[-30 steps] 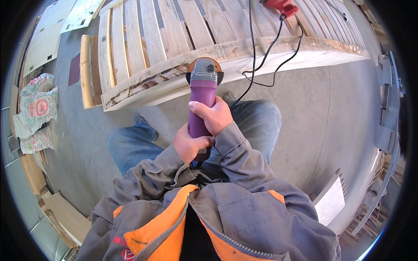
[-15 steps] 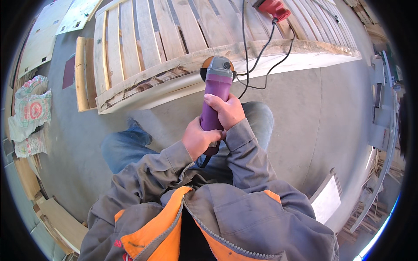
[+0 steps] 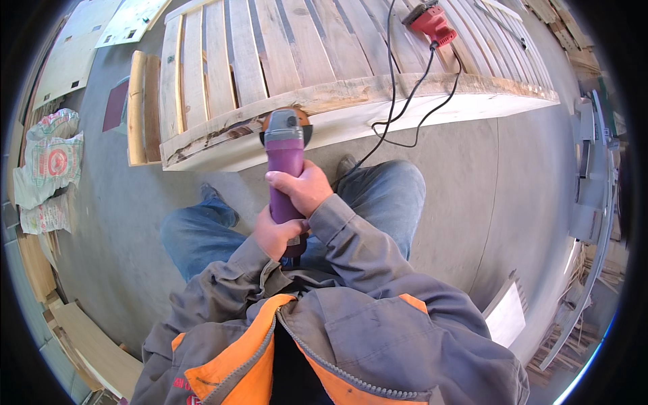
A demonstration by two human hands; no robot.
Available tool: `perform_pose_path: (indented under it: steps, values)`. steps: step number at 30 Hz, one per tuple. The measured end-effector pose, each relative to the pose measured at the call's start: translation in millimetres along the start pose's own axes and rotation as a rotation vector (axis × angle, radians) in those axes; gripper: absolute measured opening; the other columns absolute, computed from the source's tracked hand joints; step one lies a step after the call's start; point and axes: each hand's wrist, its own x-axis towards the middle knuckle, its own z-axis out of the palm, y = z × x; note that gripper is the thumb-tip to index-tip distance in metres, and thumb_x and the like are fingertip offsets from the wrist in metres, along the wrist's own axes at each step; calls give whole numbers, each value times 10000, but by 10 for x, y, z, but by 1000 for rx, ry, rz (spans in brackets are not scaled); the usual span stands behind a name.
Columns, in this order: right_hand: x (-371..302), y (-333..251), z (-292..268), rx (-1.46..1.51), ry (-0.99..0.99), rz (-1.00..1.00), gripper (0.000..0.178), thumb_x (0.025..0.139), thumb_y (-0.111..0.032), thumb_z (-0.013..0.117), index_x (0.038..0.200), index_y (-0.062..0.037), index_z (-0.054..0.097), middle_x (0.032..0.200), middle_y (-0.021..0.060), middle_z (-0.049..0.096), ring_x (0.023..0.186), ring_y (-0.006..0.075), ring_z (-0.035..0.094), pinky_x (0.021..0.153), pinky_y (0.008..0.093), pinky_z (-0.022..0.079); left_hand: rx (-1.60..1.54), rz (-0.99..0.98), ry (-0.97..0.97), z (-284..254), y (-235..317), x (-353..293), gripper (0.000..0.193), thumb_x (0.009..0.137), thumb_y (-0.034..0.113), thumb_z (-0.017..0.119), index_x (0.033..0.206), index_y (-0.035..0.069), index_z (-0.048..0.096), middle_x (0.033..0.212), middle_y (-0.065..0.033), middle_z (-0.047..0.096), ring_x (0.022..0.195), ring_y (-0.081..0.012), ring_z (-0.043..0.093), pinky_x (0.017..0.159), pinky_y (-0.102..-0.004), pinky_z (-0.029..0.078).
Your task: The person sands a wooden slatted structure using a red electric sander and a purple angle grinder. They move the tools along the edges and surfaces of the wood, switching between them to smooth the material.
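Observation:
Both hands hold an angle grinder (image 3: 285, 158) with a purple body, a grey gear head, a black guard and an orange-brown disc. My left hand (image 3: 272, 234) is closed around its rear end, near my lap. Further up the body grips my right hand (image 3: 310, 189), thumb lying across the top. The disc end is at the front edge of a slatted wooden frame (image 3: 337, 93); the gear head hides whether they touch. Dark, rough patches mark the edge left of the disc.
A red corded power tool (image 3: 434, 27) rests on the slats, its black cable (image 3: 410, 99) looping over the edge to the floor. Printed sacks (image 3: 54, 162) lie at left, beside boards (image 3: 94, 344). A white-faced panel (image 3: 506, 314) and wood scraps are at right.
Both hands have carried the grinder to the left and slightly toward me, along the frame's edge. The grip looks the same. The frame and red tool sit slightly further right in view.

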Motion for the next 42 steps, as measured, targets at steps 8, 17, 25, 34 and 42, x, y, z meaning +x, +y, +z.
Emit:
perform_pose_path:
  steps: [8, 17, 25, 34, 42]
  values:
    - [-17, 1, 849, -90, -173, 13, 629, 777, -393, 871, 1179, 59, 696, 1030, 177, 764, 908, 248, 747, 843, 382, 600, -16, 63, 209, -633, -73, -390, 413, 824, 54, 764, 1210, -26, 640, 940, -107, 733, 796, -217, 729, 726, -350, 590]
    - [-184, -59, 1100, -157, -251, -25, 624, 769, -388, 881, 1176, 52, 708, 1034, 177, 770, 922, 249, 756, 858, 384, 603, 10, 173, 252, -683, -69, -691, 473, 824, 84, 763, 1261, -26, 622, 1031, -115, 739, 854, -218, 731, 758, -342, 595]
    - [-498, -526, 534, -89, -66, -117, 453, 824, -226, 869, 1151, 19, 675, 961, 74, 718, 814, 165, 692, 752, 330, 581, 485, 243, 245, -237, 147, -605, 788, 701, 371, 930, 1279, -50, 600, 1076, -160, 754, 1018, -264, 747, 910, -390, 573]
    - [-647, -608, -62, 254, 144, -227, 372, 818, -173, 859, 1046, 43, 660, 844, 121, 709, 704, 220, 718, 650, 388, 603, 756, 617, -110, -12, 237, -893, 981, 747, 162, 898, 1580, -3, 405, 1230, -229, 704, 1073, -300, 735, 932, -413, 577]
    - [-625, -517, -256, 208, 259, -325, 362, 790, -183, 853, 1001, 51, 675, 813, 138, 721, 713, 239, 747, 649, 394, 609, 1078, 908, 1, -51, 119, -820, 693, 831, 125, 823, 1446, -53, 555, 1095, -268, 739, 951, -407, 760, 803, -435, 612]
